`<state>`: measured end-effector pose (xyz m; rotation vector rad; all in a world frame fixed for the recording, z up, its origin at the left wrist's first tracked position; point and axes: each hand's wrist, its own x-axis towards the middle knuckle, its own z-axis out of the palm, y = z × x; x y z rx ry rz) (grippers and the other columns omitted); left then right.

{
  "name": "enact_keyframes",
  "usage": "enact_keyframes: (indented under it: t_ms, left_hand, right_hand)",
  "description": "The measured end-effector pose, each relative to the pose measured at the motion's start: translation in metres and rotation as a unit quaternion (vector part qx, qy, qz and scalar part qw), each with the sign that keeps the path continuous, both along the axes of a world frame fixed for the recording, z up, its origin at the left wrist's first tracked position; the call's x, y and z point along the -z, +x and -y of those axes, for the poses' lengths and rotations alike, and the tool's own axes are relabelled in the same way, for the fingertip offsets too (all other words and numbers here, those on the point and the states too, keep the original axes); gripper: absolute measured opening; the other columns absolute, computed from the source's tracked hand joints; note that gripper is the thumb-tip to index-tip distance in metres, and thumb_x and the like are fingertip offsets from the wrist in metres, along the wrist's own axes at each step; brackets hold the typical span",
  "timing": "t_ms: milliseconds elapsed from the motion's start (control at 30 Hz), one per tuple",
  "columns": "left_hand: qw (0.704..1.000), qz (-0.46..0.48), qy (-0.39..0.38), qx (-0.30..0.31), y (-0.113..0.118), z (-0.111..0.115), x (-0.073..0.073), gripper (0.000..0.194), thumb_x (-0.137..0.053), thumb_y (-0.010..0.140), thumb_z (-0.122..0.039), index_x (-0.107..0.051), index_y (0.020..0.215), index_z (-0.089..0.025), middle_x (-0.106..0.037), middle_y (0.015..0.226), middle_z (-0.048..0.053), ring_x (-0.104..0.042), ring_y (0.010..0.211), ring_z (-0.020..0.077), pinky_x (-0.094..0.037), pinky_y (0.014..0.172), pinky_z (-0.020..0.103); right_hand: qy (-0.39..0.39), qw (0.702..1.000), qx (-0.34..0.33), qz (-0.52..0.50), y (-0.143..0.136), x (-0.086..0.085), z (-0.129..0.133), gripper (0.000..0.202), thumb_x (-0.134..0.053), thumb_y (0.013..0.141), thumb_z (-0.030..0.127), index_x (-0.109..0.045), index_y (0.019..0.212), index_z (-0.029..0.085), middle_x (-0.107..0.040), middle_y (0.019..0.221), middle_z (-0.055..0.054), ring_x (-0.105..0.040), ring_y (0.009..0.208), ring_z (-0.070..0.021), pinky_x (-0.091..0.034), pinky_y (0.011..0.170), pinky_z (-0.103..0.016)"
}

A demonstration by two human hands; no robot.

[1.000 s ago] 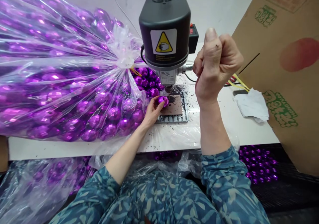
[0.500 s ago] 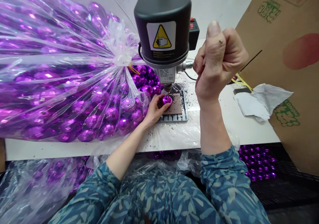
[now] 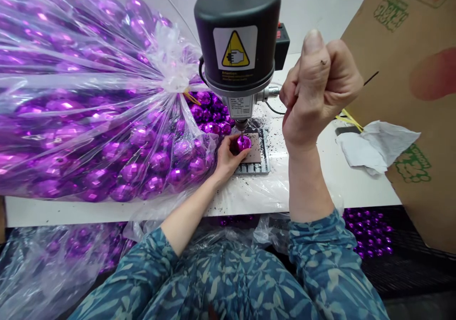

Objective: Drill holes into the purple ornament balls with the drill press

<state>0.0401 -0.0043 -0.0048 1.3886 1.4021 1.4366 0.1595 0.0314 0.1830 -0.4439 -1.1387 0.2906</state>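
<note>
My left hand (image 3: 228,158) pinches a shiny purple ball (image 3: 243,143) between thumb and fingers, on a small board (image 3: 254,153) over the slotted metal base (image 3: 264,161) of a drill press. The bit of the black drill press (image 3: 238,35) stands right above the ball and appears to meet its top. Raised at the right of the machine, my right hand (image 3: 315,87) is closed in a fist beside the silver hub; what its fingers wrap round is hidden.
A clear plastic bag of purple balls (image 3: 89,135) fills the left of the white table (image 3: 359,194). Loose purple balls lie behind my left hand. White paper (image 3: 363,146) and a cardboard box (image 3: 420,120) stand at the right. A crate below holds purple balls (image 3: 368,232).
My left hand has shifted slightly right with the ball, which is now under the bit. The drill bit shows more clearly above it. My right hand is still closed and slightly farther right.
</note>
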Motion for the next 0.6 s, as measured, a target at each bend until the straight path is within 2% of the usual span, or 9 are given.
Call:
enact_keyframes:
  t_ms: [233, 433, 600]
  left_hand:
    - [1.000, 0.028, 0.009, -0.010, -0.001, 0.002, 0.000, 0.052, -0.090, 0.069, -0.035, -0.066, 0.114, -0.022, -0.070, 0.111, 0.007, -0.066, 0.105, 0.0226, -0.052, 0.097, 0.038]
    - [0.999, 0.042, 0.004, -0.020, 0.000, 0.001, 0.001, 0.053, -0.092, 0.066, -0.033, -0.068, 0.112, -0.022, -0.070, 0.111, 0.006, -0.064, 0.110, 0.0247, -0.050, 0.102, 0.040]
    - [0.999, 0.019, 0.013, -0.021, -0.001, 0.001, 0.002, 0.052, -0.090, 0.069, -0.034, -0.068, 0.114, -0.022, -0.069, 0.113, 0.007, -0.064, 0.109, 0.0248, -0.049, 0.102, 0.041]
  right_hand:
    - [0.015, 0.999, -0.011, -0.044, 0.001, 0.018, 0.007, 0.061, -0.065, 0.089, 0.050, -0.019, 0.062, 0.021, -0.017, 0.049, 0.006, -0.023, 0.040, -0.0030, -0.018, 0.046, -0.029]
    - [0.033, 0.998, 0.002, -0.048, 0.003, 0.033, 0.003, 0.060, -0.062, 0.091, 0.048, -0.018, 0.061, 0.020, -0.016, 0.047, 0.006, -0.020, 0.039, -0.0032, -0.018, 0.045, -0.028]
    - [0.115, 0.992, -0.019, -0.052, 0.003, 0.045, -0.002, 0.058, -0.061, 0.092, 0.034, -0.015, 0.061, 0.018, -0.014, 0.047, 0.007, -0.016, 0.039, -0.0015, -0.013, 0.043, -0.026]
